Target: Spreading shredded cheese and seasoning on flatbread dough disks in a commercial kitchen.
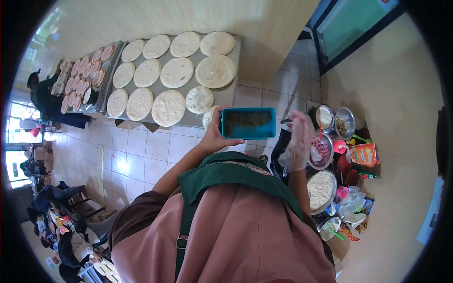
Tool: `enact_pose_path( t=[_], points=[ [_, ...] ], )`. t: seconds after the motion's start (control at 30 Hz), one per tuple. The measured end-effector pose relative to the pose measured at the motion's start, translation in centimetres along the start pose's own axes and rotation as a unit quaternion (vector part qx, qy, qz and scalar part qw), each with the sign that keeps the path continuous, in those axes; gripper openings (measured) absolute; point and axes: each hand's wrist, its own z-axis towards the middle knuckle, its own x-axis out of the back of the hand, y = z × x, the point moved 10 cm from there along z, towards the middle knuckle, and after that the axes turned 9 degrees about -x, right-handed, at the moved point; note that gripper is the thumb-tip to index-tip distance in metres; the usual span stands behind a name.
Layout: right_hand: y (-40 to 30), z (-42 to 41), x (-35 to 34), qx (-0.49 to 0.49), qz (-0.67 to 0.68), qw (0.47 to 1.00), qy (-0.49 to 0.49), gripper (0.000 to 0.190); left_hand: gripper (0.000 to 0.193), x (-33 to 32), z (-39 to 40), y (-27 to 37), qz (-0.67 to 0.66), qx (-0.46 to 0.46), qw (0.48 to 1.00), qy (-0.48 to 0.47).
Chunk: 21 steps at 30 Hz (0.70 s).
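Observation:
My left hand [216,131] grips the left end of a rectangular teal plastic container [248,135]. A dark greenish-brown substance [247,120], perhaps dried herbs, lies inside it. My right hand [300,141], in a clear plastic glove, is raised to the right of the container, apart from it, with its fingers loosely bent; a small dark object [286,121] shows at its fingertips, and whether the hand holds it I cannot tell. Beyond my left hand, rows of round flat dough bases [177,72] lie on a grey table [235,90].
Bowls of chopped pink meat [320,150], white shredded food [320,191] and brown pieces [342,125] crowd the right side, beside packets and pink cups [340,146]. A person in dark clothes [49,95] stands by topped bases [83,72] at far left. Several people sit at lower left.

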Motion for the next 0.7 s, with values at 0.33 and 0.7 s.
enact_pose_path(
  t=[0.33, 0.7],
  points=[
    [-1.6, -4.2, -21.2, -0.191, 0.192, 0.942, -0.200, 0.035, 0.089, 19.2, -6.8, 0.8, 0.015, -0.025, 0.979, 0.200],
    [-11.6, -2.9, -23.7, -0.026, 0.056, 0.977, -0.203, 0.024, 0.090, 22.1, -7.9, 1.6, 0.053, -0.046, 0.960, 0.272]
  ],
)
